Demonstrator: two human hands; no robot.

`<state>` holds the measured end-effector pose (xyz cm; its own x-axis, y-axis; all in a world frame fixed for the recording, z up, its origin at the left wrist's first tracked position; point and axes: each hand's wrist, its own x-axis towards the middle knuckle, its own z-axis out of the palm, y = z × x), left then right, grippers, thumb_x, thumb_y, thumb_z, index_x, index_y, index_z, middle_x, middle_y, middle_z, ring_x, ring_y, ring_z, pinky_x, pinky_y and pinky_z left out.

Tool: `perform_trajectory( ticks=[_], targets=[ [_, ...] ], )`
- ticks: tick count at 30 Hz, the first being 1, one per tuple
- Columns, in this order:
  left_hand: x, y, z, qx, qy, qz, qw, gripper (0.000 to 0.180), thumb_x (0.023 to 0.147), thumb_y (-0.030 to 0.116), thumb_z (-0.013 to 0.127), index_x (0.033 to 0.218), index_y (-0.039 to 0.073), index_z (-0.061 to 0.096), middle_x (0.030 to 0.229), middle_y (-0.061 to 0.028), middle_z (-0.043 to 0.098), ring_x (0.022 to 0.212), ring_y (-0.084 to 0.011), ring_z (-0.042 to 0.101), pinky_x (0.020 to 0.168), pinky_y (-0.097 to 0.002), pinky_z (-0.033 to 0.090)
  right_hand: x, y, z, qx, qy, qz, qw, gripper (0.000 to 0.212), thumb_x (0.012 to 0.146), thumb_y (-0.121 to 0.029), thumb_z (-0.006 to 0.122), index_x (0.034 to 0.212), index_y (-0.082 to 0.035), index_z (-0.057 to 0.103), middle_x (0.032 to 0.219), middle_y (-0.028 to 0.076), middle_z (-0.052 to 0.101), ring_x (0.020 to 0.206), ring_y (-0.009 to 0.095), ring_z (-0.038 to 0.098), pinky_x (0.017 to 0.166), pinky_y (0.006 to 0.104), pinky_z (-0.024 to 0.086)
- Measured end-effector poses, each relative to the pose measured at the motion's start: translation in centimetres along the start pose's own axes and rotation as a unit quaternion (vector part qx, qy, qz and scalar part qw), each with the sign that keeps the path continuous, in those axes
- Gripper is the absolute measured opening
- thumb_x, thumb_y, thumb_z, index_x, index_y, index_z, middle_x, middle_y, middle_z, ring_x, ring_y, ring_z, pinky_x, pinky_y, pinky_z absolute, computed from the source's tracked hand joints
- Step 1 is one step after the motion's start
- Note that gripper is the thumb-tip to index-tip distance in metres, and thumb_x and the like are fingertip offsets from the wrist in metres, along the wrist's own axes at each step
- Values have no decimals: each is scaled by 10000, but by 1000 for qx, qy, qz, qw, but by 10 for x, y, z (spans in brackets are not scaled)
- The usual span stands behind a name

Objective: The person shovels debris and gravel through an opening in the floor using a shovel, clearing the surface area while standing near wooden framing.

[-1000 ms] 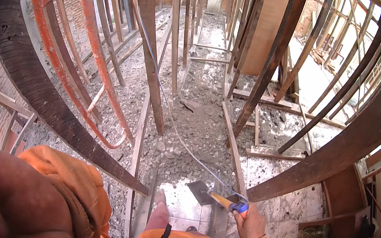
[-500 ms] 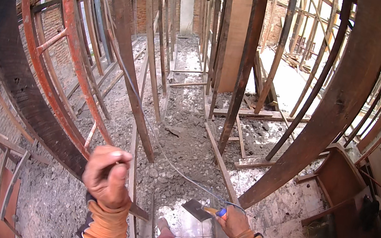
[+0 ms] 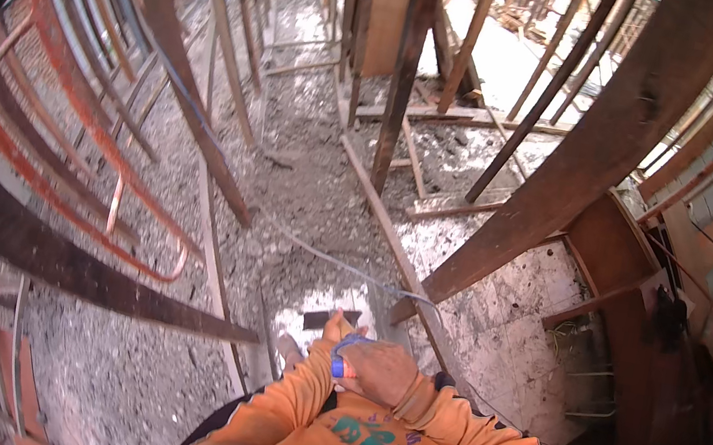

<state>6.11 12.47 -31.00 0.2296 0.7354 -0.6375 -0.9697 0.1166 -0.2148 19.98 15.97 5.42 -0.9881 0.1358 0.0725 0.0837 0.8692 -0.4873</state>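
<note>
In front of my chest both hands are together around a flat-bladed tool (image 3: 321, 320), with a dark rectangular blade and blue on its handle. My right hand (image 3: 385, 373) lies closed over the blue part, its back turned up. My left hand (image 3: 339, 328) is closed near the base of the blade, partly covered by the right. The exact kind of tool is not clear. Just beyond the hands a thin grey cable (image 3: 322, 256) runs across the rubble; a dark timber post (image 3: 429, 296) stands to their right.
Rubble (image 3: 292, 127) covers the ground ahead, with wooden strips (image 3: 385, 218) across it. Upright timbers (image 3: 402, 89) crowd the way. At left stand a red metal frame (image 3: 90, 121) and a dark slanting beam (image 3: 84, 271). Brown wooden furniture (image 3: 617, 243) lies at right beside dirty white tiles (image 3: 511, 314).
My left hand has come from the raised left side down to the right hand. The tool has moved in toward my chest. The view has tilted downward and turned right.
</note>
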Motion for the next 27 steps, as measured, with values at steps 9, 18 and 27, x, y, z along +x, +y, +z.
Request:
perform_trajectory(
  ticks=[9, 18, 27],
  targets=[
    [-5, -19, 27, -74, 143, 324, 932, 192, 771, 39, 581, 904, -30, 461, 718, -127, 507, 588, -251, 532, 560, -374, 508, -75, 18, -66, -17, 142, 89, 986, 297, 791, -179, 592, 1048, -39, 544, 768, 84, 583, 673, 238, 573, 778, 372, 423],
    [-29, 58, -40, -96, 126, 385, 909, 146, 759, 16, 528, 863, -4, 428, 718, -134, 502, 629, -250, 537, 581, -367, 511, -92, 65, 75, 493, 317, 477, 655, 450, 840, -24, 531, 1244, -24, 333, 866, 52, 506, 591, 107, 502, 515, 230, 456],
    [-30, 165, -20, 90, 391, 290, 869, 421, 785, 75, 550, 1118, -6, 306, 804, -162, 518, 562, -260, 541, 483, -387, 502, 28, 109, 141, 467, 229, 482, 705, 363, 810, 5, 537, 1147, -17, 405, 838, 41, 501, 654, 88, 495, 560, 215, 435]
  ],
)
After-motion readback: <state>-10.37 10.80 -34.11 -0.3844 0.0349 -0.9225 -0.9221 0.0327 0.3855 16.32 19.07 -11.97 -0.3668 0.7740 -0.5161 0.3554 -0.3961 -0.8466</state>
